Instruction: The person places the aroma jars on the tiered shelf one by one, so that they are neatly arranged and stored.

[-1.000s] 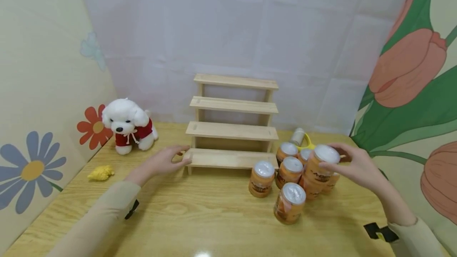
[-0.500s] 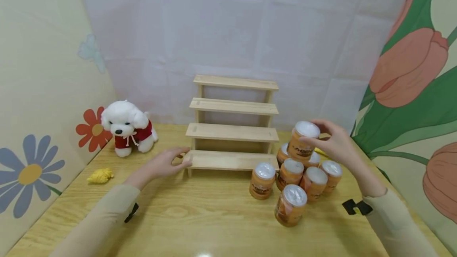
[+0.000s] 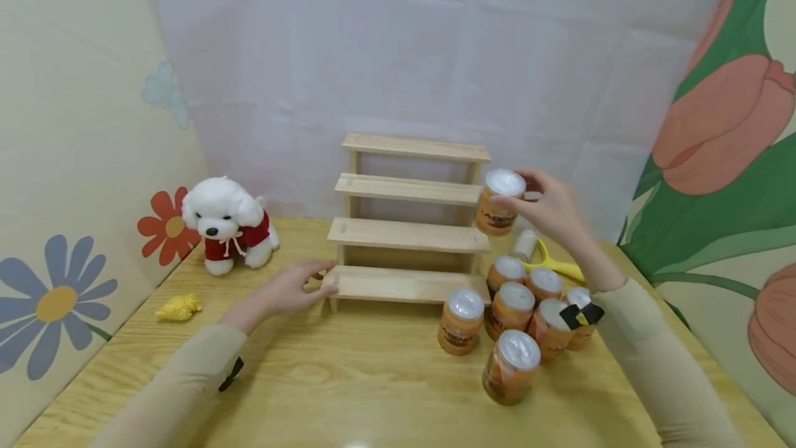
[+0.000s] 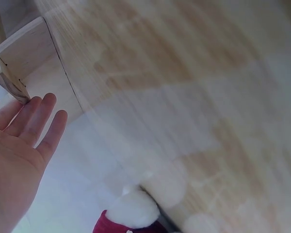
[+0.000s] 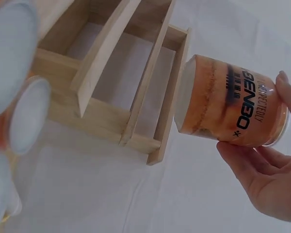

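Observation:
In the head view, my right hand point(image 3: 550, 209) grips an orange can point(image 3: 495, 216) with a silvery top between thumb and fingers. It is raised beside the right end of the stepped wooden shelf point(image 3: 407, 235), around its upper steps. The right wrist view shows the can point(image 5: 233, 104) with dark lettering, apart from the shelf's side point(image 5: 102, 119). My left hand point(image 3: 282, 290) holds the left end of the lowest step, thumb at the front edge and fingers behind. In the left wrist view the fingertips of the left hand point(image 4: 22, 145) meet the board's corner point(image 4: 12, 85).
Several orange cans point(image 3: 513, 306) stand grouped on the table point(image 3: 348, 393) by the shelf's lower right. Behind them lie a yellow-handled thing point(image 3: 562, 269) and a whitish cylinder point(image 3: 524, 245). A plush dog point(image 3: 226, 223) and a yellow bundle point(image 3: 178, 308) are at left.
My right hand has lifted the can from above the grouped cans, up and leftward to the shelf's right side. My left hand stays at the lowest step.

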The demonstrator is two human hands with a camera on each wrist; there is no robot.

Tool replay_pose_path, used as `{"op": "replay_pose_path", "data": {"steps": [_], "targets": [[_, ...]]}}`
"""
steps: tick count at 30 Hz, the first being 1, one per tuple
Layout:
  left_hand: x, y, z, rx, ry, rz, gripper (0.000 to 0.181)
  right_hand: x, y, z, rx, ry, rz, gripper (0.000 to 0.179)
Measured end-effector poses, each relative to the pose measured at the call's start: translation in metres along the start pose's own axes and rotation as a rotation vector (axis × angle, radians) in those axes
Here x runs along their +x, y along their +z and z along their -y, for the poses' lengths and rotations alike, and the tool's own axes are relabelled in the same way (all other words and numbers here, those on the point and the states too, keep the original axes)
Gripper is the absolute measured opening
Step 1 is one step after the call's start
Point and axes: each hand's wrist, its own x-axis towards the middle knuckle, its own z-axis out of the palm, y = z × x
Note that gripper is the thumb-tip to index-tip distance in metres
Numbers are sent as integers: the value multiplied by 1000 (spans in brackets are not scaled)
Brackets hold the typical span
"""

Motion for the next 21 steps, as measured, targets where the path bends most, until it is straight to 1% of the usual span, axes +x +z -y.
{"op": "replay_pose_path", "data": {"steps": [6,7,13,18,21], "targets": [[0,1,1,7,1,-4,67,32,13,11,44,-12,-36,62],[-1,1,1,6,2,-7,66,37,16,14,54,-14,-41,61],[-8,4,0,11,-3,-14,66,58,36,29,104,-53,-75,60],[-8,7,-4,2,0,-23,66,77,50,38,117,-49,-101,60],[-8,10,-6,-2,7,-33,65,88,59,42,145,-45,-106,58]]}}
